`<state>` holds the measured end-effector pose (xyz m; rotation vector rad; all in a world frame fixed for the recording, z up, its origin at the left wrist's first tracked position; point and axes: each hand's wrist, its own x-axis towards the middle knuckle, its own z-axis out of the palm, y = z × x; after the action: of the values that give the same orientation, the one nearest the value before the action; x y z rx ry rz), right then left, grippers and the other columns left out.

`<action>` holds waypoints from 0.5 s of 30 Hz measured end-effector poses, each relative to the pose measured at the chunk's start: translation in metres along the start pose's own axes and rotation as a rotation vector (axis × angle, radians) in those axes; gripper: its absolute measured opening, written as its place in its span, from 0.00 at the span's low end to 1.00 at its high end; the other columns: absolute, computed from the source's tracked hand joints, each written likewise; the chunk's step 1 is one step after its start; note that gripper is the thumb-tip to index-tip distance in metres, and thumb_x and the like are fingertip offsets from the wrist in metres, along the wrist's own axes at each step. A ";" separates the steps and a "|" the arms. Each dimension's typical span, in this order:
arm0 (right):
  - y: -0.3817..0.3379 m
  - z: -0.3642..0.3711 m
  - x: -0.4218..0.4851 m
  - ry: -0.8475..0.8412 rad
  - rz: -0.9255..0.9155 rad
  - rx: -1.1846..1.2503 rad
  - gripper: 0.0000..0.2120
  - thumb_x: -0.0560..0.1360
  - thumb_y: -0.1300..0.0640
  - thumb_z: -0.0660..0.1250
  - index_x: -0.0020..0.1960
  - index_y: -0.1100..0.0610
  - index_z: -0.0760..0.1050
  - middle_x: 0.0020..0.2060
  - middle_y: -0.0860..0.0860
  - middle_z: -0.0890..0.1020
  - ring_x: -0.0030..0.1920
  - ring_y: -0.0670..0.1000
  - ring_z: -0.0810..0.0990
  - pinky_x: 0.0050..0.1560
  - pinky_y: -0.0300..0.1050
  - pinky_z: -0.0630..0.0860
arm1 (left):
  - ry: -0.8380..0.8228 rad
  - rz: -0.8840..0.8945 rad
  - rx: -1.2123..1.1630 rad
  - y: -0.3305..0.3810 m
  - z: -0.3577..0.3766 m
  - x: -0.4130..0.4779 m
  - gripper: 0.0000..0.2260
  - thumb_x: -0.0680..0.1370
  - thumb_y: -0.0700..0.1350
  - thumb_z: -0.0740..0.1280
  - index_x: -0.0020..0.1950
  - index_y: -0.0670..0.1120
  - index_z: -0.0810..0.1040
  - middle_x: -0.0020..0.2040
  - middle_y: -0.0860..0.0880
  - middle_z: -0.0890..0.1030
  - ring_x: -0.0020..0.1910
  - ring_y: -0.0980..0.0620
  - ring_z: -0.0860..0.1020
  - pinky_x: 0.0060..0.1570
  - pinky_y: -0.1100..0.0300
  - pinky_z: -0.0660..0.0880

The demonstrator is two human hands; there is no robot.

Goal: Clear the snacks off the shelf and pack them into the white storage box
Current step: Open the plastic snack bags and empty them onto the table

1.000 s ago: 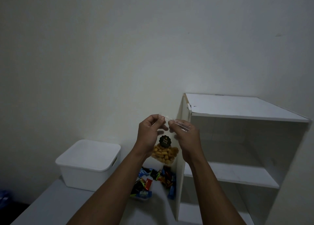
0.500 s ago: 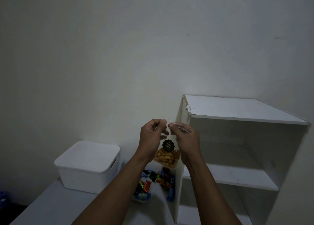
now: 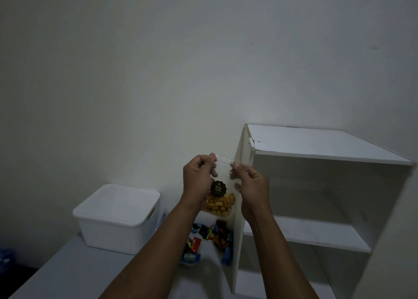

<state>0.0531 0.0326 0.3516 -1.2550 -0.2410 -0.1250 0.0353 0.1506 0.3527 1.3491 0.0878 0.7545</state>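
Note:
A clear snack bag (image 3: 220, 202) with orange puffs and a round black label hangs in the air in front of the shelf's left side. My left hand (image 3: 199, 183) pinches its top edge at the left end and my right hand (image 3: 251, 190) pinches the same edge at the right end. Below the bag, a pile of small wrapped candies (image 3: 209, 238) lies on the table. The white storage box (image 3: 117, 217) stands to the left with its lid on. The white shelf unit (image 3: 316, 149) stands on the right, its visible boards bare.
The pale table (image 3: 74, 269) runs from the box toward me. A plain wall rises behind everything. A dark gap with something blue (image 3: 5, 257) shows at the table's left edge.
My hands have drawn slightly apart along the bag's top edge. The bag hangs at about the same place and the view has shifted a little.

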 end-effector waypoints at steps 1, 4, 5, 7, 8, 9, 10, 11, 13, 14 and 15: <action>0.001 0.000 -0.001 -0.015 0.015 -0.001 0.07 0.78 0.55 0.69 0.47 0.54 0.85 0.34 0.49 0.83 0.39 0.47 0.79 0.44 0.46 0.73 | 0.009 -0.028 -0.004 -0.002 0.000 0.002 0.12 0.80 0.48 0.66 0.40 0.44 0.80 0.31 0.48 0.76 0.33 0.53 0.73 0.35 0.57 0.72; 0.004 -0.006 -0.003 -0.070 0.030 -0.049 0.12 0.81 0.53 0.64 0.49 0.55 0.85 0.38 0.50 0.85 0.39 0.48 0.80 0.42 0.46 0.74 | 0.013 -0.057 0.104 -0.011 -0.002 0.005 0.12 0.79 0.51 0.68 0.42 0.44 0.81 0.34 0.50 0.79 0.35 0.53 0.76 0.39 0.56 0.74; 0.006 -0.008 -0.004 -0.064 0.026 -0.074 0.13 0.81 0.53 0.63 0.49 0.55 0.85 0.39 0.50 0.85 0.39 0.48 0.80 0.42 0.46 0.75 | 0.039 -0.038 0.197 -0.015 -0.003 0.006 0.11 0.77 0.53 0.69 0.43 0.46 0.81 0.37 0.51 0.80 0.37 0.52 0.77 0.40 0.57 0.74; 0.014 -0.012 -0.005 -0.018 0.005 -0.125 0.12 0.81 0.52 0.63 0.48 0.52 0.84 0.40 0.50 0.84 0.40 0.48 0.80 0.41 0.46 0.76 | 0.151 0.000 0.373 -0.021 -0.006 0.005 0.13 0.73 0.57 0.73 0.46 0.48 0.79 0.40 0.52 0.78 0.42 0.53 0.76 0.41 0.59 0.73; 0.018 -0.013 -0.006 0.000 -0.009 -0.145 0.11 0.81 0.52 0.63 0.47 0.51 0.84 0.40 0.51 0.85 0.41 0.49 0.80 0.42 0.46 0.76 | 0.186 -0.021 0.396 -0.021 -0.006 0.004 0.15 0.71 0.57 0.74 0.46 0.47 0.78 0.41 0.52 0.77 0.42 0.54 0.76 0.40 0.59 0.72; 0.022 -0.014 -0.007 -0.002 -0.028 -0.157 0.10 0.81 0.52 0.64 0.46 0.49 0.84 0.41 0.50 0.85 0.42 0.49 0.81 0.43 0.46 0.77 | 0.172 -0.078 0.368 -0.021 -0.005 0.003 0.17 0.70 0.58 0.75 0.44 0.45 0.77 0.40 0.51 0.78 0.40 0.54 0.76 0.39 0.59 0.72; 0.025 -0.014 -0.008 -0.028 -0.049 -0.161 0.09 0.81 0.53 0.64 0.48 0.48 0.84 0.43 0.49 0.86 0.43 0.49 0.82 0.44 0.45 0.79 | 0.117 -0.170 0.287 -0.019 -0.005 0.003 0.19 0.70 0.58 0.75 0.43 0.43 0.77 0.39 0.49 0.79 0.38 0.52 0.77 0.36 0.59 0.73; 0.027 -0.015 -0.010 -0.071 -0.069 -0.162 0.09 0.80 0.53 0.64 0.50 0.47 0.83 0.45 0.48 0.86 0.44 0.48 0.83 0.45 0.43 0.80 | 0.047 -0.284 0.179 -0.016 -0.004 0.003 0.20 0.70 0.57 0.76 0.43 0.41 0.78 0.38 0.46 0.80 0.35 0.49 0.78 0.34 0.57 0.75; 0.031 -0.016 -0.012 -0.167 -0.092 -0.155 0.09 0.80 0.55 0.65 0.55 0.47 0.83 0.49 0.46 0.86 0.49 0.44 0.84 0.50 0.42 0.81 | -0.058 -0.449 -0.023 -0.012 -0.004 0.003 0.19 0.71 0.53 0.76 0.48 0.38 0.81 0.44 0.42 0.82 0.37 0.46 0.81 0.36 0.54 0.80; 0.032 -0.017 -0.012 -0.203 -0.097 -0.144 0.09 0.80 0.55 0.65 0.56 0.49 0.83 0.50 0.46 0.86 0.52 0.44 0.84 0.53 0.43 0.81 | -0.083 -0.478 -0.076 -0.012 -0.005 0.003 0.18 0.71 0.51 0.76 0.50 0.38 0.81 0.48 0.41 0.83 0.39 0.45 0.83 0.39 0.51 0.82; 0.033 -0.018 -0.011 -0.227 -0.097 -0.136 0.10 0.80 0.56 0.65 0.56 0.50 0.83 0.51 0.46 0.86 0.54 0.45 0.84 0.56 0.44 0.80 | -0.097 -0.489 -0.103 -0.013 -0.007 0.004 0.17 0.72 0.50 0.76 0.52 0.38 0.82 0.50 0.41 0.84 0.42 0.44 0.84 0.41 0.50 0.82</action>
<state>0.0516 0.0253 0.3134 -1.3944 -0.4968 -0.0829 0.0408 0.1579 0.3412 1.1977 0.2865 0.2775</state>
